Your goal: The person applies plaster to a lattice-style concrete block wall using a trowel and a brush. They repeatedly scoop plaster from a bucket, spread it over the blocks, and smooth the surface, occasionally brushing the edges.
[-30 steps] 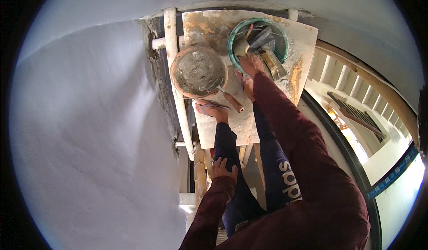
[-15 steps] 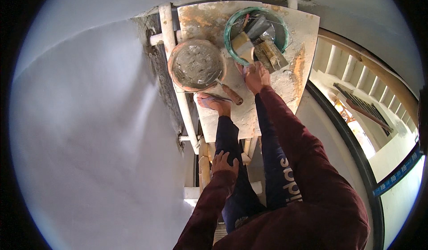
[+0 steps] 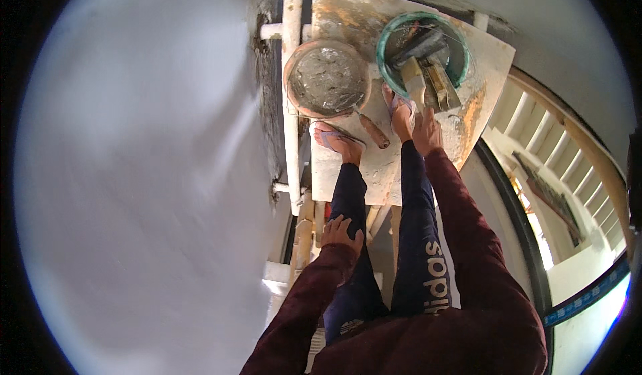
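The person stands on a stained board [image 3: 374, 168]. The right hand [image 3: 426, 129] is closed around the handle of a trowel [image 3: 416, 87], whose blade lies in the green tub [image 3: 455, 74] among other tools. Beside it, the round orange pan [image 3: 291, 84] holds grey wet plaster. The left hand [image 3: 341, 232] rests open on the thigh, holding nothing.
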Tool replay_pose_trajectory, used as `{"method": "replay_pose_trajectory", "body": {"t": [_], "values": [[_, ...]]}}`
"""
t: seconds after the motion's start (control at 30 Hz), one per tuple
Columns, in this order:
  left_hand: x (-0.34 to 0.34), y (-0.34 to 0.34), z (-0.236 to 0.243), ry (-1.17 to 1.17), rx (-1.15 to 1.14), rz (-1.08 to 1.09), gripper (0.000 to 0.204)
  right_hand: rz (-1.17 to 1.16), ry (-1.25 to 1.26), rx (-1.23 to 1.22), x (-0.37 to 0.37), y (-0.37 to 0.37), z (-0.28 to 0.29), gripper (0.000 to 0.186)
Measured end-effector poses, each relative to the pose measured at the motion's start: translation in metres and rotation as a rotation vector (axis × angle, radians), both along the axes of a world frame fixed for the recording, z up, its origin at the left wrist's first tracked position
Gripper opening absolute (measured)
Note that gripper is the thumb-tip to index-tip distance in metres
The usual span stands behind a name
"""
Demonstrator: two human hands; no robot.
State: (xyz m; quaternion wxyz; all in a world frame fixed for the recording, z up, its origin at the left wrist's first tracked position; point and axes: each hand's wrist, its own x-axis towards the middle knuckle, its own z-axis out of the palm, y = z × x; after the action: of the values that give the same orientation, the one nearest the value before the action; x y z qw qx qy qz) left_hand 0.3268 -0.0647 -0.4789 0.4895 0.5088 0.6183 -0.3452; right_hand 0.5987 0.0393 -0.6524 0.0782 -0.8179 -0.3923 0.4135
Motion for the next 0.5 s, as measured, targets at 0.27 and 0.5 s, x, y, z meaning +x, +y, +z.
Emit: {"method": "replay_pose_trajectory", "body": {"t": [0.27, 0.5], "values": [[0.001, -0.011, 0.004, 0.019, 0.003, 0.147, 0.057, 0.823, 0.115, 0.295, -0.014, 0.070, -0.001, 0.022], [0.003, -0.024, 0.000, -0.008, -0.045, 0.316, 0.059, 1.237, -0.027, -0.082, -0.036, 0.125, -0.046, 0.018]]}}
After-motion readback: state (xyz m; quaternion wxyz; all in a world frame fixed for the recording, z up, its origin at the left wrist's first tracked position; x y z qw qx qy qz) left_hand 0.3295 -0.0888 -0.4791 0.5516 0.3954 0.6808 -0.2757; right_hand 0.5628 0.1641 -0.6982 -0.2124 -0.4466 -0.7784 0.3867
